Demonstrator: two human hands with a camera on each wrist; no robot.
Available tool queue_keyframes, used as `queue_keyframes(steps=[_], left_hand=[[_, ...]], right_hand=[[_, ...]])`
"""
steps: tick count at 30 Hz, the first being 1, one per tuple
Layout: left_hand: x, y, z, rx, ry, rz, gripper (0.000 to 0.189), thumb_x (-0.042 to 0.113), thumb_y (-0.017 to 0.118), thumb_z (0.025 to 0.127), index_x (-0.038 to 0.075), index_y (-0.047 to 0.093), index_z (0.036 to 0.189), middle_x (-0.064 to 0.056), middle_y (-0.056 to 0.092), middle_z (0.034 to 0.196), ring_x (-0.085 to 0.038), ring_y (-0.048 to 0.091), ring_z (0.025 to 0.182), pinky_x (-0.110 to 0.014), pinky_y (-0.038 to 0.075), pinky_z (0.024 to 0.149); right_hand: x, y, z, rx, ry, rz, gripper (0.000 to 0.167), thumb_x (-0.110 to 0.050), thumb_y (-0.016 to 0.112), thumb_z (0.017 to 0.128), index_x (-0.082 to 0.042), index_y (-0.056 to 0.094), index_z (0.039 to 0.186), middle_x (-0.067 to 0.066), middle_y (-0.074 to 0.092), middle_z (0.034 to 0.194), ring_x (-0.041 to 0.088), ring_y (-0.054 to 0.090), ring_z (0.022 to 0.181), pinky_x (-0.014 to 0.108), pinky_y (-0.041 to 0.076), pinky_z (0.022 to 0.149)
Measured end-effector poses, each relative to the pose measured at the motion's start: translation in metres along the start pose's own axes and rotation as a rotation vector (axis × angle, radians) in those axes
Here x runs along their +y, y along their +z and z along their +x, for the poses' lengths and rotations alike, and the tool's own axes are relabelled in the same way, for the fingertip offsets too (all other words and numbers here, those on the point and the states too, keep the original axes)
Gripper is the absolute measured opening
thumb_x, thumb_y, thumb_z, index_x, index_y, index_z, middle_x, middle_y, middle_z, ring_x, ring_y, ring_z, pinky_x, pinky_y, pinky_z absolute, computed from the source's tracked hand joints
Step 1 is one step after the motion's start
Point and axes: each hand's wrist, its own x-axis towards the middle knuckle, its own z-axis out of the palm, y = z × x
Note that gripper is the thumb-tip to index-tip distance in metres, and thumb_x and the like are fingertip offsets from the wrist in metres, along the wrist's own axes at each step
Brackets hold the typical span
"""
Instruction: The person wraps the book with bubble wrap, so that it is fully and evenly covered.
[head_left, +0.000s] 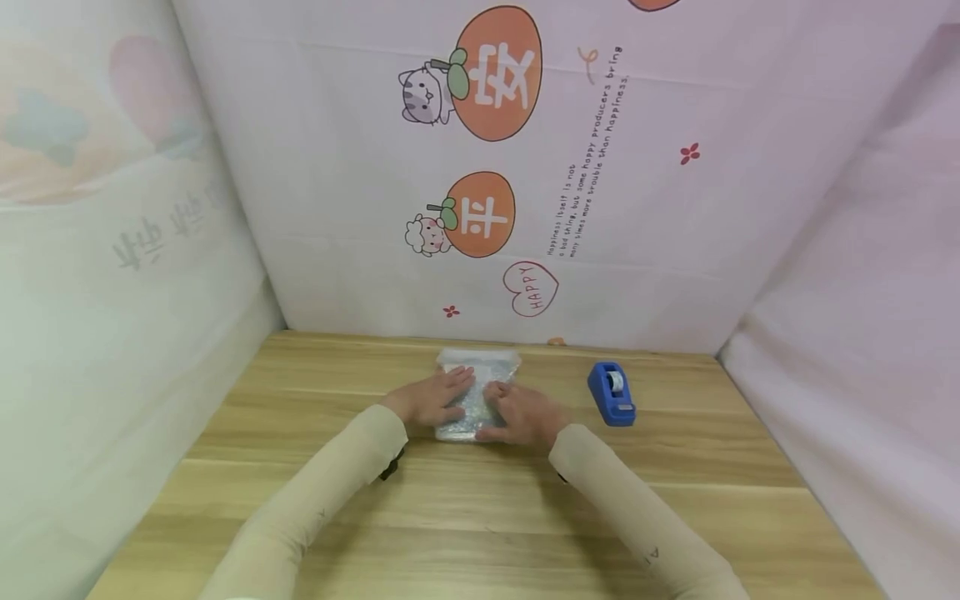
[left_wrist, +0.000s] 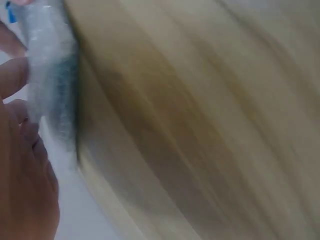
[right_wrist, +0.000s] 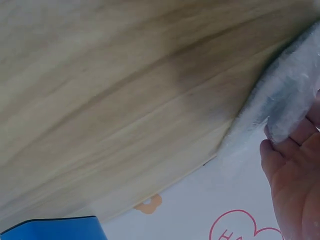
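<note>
A flat package in clear bubble wrap (head_left: 474,417) lies on the wooden table near its back edge. My left hand (head_left: 435,397) rests on its left side with the fingers spread across the top. On the right side, my right hand (head_left: 527,414) presses the wrap, thumb stretched toward the near edge and the other fingers slightly bent. The left wrist view has the wrap (left_wrist: 52,75) against the fingers of the left hand (left_wrist: 25,165). In the right wrist view, wrap (right_wrist: 280,100) partly hides the fingertips of the right hand (right_wrist: 300,175). The package's contents are blurred.
A blue tape dispenser (head_left: 612,394) with a roll of tape stands to the right of the package. Printed white cloth (head_left: 637,250) hangs behind the wooden table (head_left: 465,525), and more white cloth encloses both sides.
</note>
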Motion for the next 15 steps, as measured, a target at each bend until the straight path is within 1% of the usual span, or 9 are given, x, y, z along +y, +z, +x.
queue_keyframes(steps=[2,4,6,10,12,15], left_hand=[[0.000,0.001,0.000,-0.002,-0.002,0.056,0.070,0.036,0.043,0.113,-0.001,0.020,0.167,-0.018,0.014,0.178,-0.035,0.015,0.166,-0.055,0.017,0.135],[0.001,0.002,0.000,-0.004,-0.009,0.089,0.069,0.039,0.041,0.114,0.001,0.020,0.168,-0.016,0.015,0.178,-0.033,0.015,0.166,-0.053,0.018,0.136],[0.002,0.002,0.002,0.000,-0.017,0.109,0.069,0.040,0.040,0.114,0.001,0.021,0.168,-0.015,0.016,0.178,-0.032,0.016,0.166,-0.051,0.019,0.136],[0.005,0.004,0.003,0.010,-0.035,0.116,0.069,0.041,0.039,0.114,0.001,0.022,0.168,-0.015,0.018,0.178,-0.031,0.018,0.166,-0.050,0.022,0.135],[0.006,0.006,0.002,0.005,-0.050,0.120,0.069,0.041,0.039,0.114,0.002,0.022,0.168,-0.014,0.018,0.178,-0.031,0.019,0.166,-0.049,0.023,0.135],[0.006,0.009,0.001,-0.001,-0.065,0.128,0.069,0.042,0.040,0.114,0.003,0.023,0.168,-0.013,0.019,0.178,-0.030,0.020,0.166,-0.048,0.024,0.135]], right_hand=[[0.001,0.001,-0.002,0.016,-0.013,-0.009,0.085,-0.070,0.056,0.099,0.000,0.054,0.148,0.022,0.058,0.152,0.037,0.060,0.139,0.047,0.052,0.116],[0.003,0.000,-0.003,0.020,-0.015,-0.012,0.087,-0.070,0.055,0.100,0.000,0.052,0.150,0.023,0.057,0.154,0.038,0.059,0.140,0.047,0.051,0.117],[0.005,-0.001,-0.003,0.021,-0.013,-0.018,0.088,-0.070,0.056,0.099,0.001,0.051,0.151,0.024,0.056,0.154,0.038,0.059,0.140,0.048,0.051,0.117],[0.010,-0.001,-0.003,0.015,-0.005,-0.029,0.089,-0.071,0.056,0.098,-0.001,0.050,0.153,0.023,0.055,0.156,0.037,0.059,0.141,0.047,0.050,0.118],[0.010,-0.001,-0.002,0.003,0.000,-0.007,0.090,-0.073,0.057,0.097,-0.003,0.050,0.154,0.022,0.055,0.157,0.037,0.058,0.142,0.047,0.049,0.119],[0.010,-0.003,-0.001,-0.033,0.025,0.075,0.090,-0.073,0.060,0.096,-0.006,0.050,0.155,0.020,0.052,0.160,0.037,0.054,0.146,0.048,0.046,0.122]])
